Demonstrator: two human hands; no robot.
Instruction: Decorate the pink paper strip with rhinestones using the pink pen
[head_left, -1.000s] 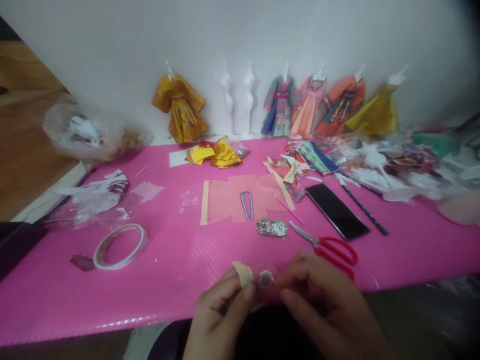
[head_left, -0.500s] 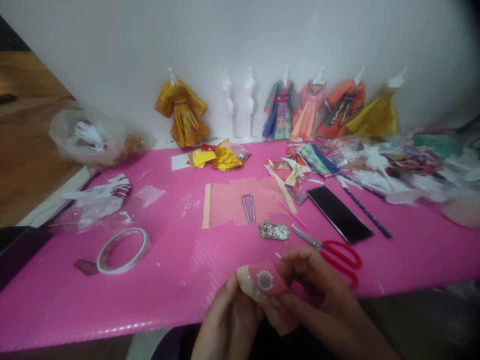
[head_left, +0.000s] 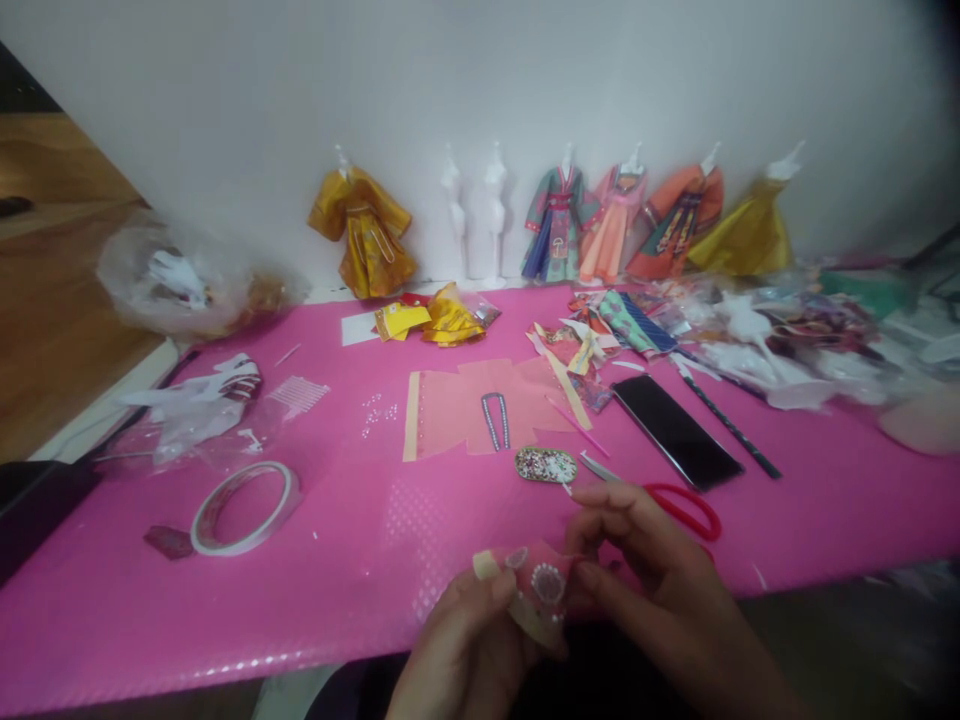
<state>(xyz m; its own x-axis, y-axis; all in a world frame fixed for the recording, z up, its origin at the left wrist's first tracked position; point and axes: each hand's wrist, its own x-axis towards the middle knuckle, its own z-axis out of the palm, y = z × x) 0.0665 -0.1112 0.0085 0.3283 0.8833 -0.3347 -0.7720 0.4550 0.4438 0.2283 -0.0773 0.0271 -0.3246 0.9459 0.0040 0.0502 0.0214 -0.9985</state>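
A small pink fabric piece (head_left: 547,583) with cream edging, round printed motifs and white beads is held up near the table's front edge. My left hand (head_left: 472,625) grips its left part, thumb on top. With thumb and fingers, my right hand (head_left: 645,580) pinches the right edge. A tiny white tip (head_left: 567,490) shows at the right index finger; what it belongs to is hidden. Just beyond are an oval dish of sequins (head_left: 545,465) and red-handled scissors (head_left: 686,510), partly covered by my right hand. A pink cut garment piece (head_left: 450,410) lies flat with a beaded loop (head_left: 495,420) on it.
On the pink table (head_left: 300,620) lie a tape roll (head_left: 202,525), a black phone (head_left: 679,430), a pink stick (head_left: 581,428) and fabric scraps (head_left: 450,318). Dressed doll forms (head_left: 360,235) and two bare ones (head_left: 495,215) stand along the wall. Plastic bags (head_left: 787,350) crowd the right.
The fabric piece has turned and bent in my hands, showing a second round motif. My left thumb has shifted onto its face, and my right hand has moved slightly right, covering more of the scissors.
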